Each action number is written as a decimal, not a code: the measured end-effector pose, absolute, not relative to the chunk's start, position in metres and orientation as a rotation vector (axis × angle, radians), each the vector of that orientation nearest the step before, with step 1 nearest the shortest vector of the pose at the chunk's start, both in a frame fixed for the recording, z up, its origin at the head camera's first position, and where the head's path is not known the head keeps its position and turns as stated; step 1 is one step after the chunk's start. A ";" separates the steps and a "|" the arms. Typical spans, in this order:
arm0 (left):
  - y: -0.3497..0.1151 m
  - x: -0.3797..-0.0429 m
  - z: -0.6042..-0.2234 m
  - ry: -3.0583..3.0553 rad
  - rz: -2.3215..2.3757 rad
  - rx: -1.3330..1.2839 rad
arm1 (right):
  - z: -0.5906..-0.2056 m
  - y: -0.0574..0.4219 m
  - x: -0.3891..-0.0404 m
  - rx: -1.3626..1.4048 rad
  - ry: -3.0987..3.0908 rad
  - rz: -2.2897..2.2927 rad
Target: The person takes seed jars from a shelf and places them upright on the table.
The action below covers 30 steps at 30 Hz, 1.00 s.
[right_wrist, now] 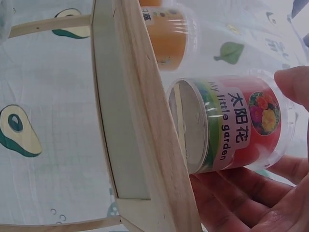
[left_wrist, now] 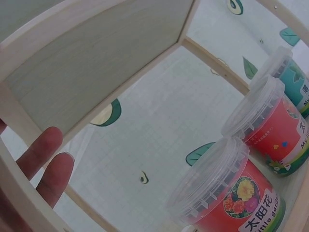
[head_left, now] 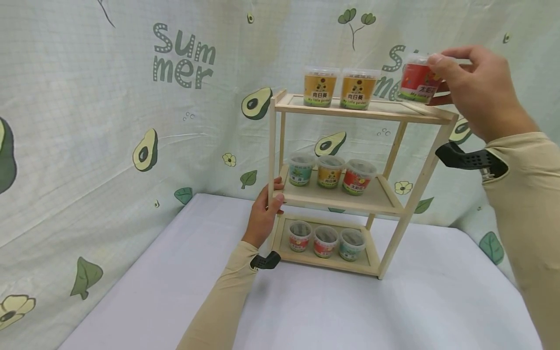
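My right hand (head_left: 481,87) grips a clear plastic cup with a red label (head_left: 418,80) at the right end of the top shelf. In the right wrist view the cup (right_wrist: 236,123) has its base right at the shelf's wooden edge, thumb on one side and fingers on the other. My left hand (head_left: 261,216) grips the left front post (head_left: 272,146) of a three-tier wooden rack, level with the middle shelf. Two fingertips (left_wrist: 55,179) show past the wood in the left wrist view. Two orange-labelled cups (head_left: 321,88) stand upright on the top shelf.
On the middle shelf (head_left: 325,198) are a teal cup (head_left: 301,170), an orange cup (head_left: 330,172) and a red cup (head_left: 358,177). Two red cups (head_left: 325,243) and a teal one (head_left: 351,245) occupy the bottom shelf. The rack stands on a white table (head_left: 197,272) before a printed curtain (head_left: 100,121).
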<state>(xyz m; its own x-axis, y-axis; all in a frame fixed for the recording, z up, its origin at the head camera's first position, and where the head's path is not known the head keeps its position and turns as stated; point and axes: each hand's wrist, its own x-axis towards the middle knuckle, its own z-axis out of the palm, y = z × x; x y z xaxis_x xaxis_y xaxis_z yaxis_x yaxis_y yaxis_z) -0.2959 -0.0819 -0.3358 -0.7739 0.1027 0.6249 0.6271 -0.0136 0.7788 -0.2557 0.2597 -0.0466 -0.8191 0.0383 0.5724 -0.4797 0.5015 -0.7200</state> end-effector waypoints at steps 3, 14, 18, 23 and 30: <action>-0.082 -0.308 -0.346 -1.878 -1.844 -0.748 | -0.048 0.258 -0.252 0.363 -2.194 1.272; -0.081 -0.316 -0.354 -1.852 -1.827 -0.741 | -0.053 0.251 -0.234 0.405 -2.151 1.229; -0.082 -0.315 -0.355 -1.856 -1.813 -0.735 | -0.055 0.248 -0.231 0.447 -2.115 1.288; -0.082 -0.314 -0.355 -1.861 -1.828 -0.731 | -0.061 0.247 -0.228 0.603 -1.998 1.579; -0.082 -0.313 -0.355 -1.862 -1.856 -0.736 | -0.068 0.247 -0.227 0.703 -1.846 1.925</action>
<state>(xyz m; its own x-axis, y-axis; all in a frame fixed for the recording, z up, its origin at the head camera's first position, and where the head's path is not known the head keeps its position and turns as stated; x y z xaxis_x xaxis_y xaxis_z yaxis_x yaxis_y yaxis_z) -0.3133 -0.0821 -0.3554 -0.7772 0.0803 0.6241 0.6243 -0.0252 0.7808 -0.2267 0.2472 -0.0678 -0.8022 -0.0677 0.5932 -0.5898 -0.0645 -0.8050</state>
